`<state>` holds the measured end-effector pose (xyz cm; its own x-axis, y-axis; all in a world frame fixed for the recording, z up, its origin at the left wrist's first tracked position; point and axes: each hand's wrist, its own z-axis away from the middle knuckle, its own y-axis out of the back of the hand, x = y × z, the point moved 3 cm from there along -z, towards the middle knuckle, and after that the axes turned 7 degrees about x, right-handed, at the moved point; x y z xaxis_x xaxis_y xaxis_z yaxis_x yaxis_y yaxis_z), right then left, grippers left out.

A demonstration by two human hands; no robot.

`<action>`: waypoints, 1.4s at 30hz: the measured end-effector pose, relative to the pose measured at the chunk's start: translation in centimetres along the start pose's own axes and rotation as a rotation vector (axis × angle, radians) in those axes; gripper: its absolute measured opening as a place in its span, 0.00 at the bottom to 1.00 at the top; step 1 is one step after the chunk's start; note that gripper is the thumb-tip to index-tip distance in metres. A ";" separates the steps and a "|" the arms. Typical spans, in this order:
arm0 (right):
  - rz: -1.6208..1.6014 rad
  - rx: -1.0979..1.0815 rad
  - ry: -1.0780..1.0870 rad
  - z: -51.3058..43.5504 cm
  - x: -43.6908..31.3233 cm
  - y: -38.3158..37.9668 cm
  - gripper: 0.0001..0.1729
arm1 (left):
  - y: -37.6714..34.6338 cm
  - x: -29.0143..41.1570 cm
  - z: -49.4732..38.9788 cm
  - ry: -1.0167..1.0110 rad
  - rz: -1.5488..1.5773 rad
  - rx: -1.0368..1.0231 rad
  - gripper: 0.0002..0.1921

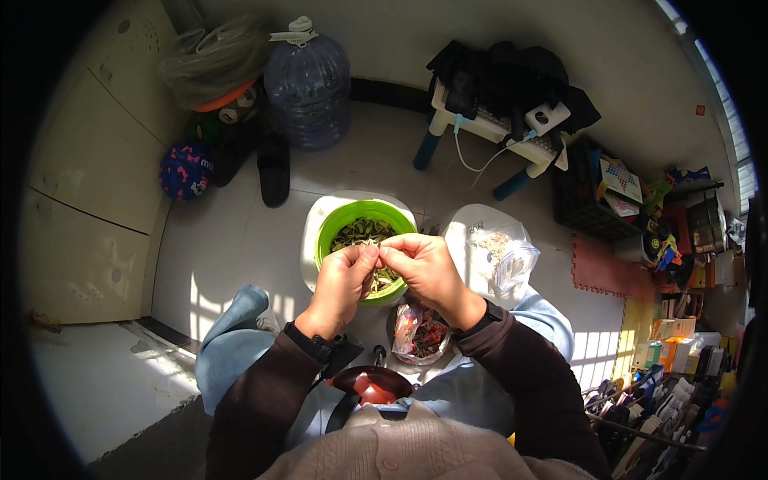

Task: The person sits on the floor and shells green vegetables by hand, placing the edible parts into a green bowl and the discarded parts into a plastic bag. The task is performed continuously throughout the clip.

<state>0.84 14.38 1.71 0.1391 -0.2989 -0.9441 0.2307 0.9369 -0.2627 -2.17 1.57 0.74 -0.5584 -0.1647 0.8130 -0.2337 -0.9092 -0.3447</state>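
My left hand (345,279) and my right hand (427,270) meet fingertip to fingertip over a bright green plastic tub (321,240). Between the pinched fingers is a small pale piece, mostly hidden, too small to name surely. Dry greenish-brown husks or pods (365,230) lie in the tub, which stands on a white stool (310,252). To the right, a second white stool (465,225) bears a clear plastic bag (519,264) with pale small pieces (495,245) in or on it. Below my right hand sits a plastic bag of dried red chillies (429,336).
A red bowl-like object (372,384) is near my lap. Ahead stand a large water bottle (307,90), black slippers (274,171), a ball (186,171) and a low stool (498,129) with dark cloth and charging cables. A black crate (588,204) and shoe rack (648,414) are right.
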 end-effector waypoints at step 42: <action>0.200 0.224 0.012 1.2 2.1 -0.7 0.06 | 0.6 -1.1 0.0 -0.390 -0.139 0.309 0.09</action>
<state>2.09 12.85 0.17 0.1924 -0.1088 -0.9753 0.4068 0.9133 -0.0216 -1.68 1.21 -0.41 -0.1868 -0.1108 0.9761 -0.0055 -0.9935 -0.1138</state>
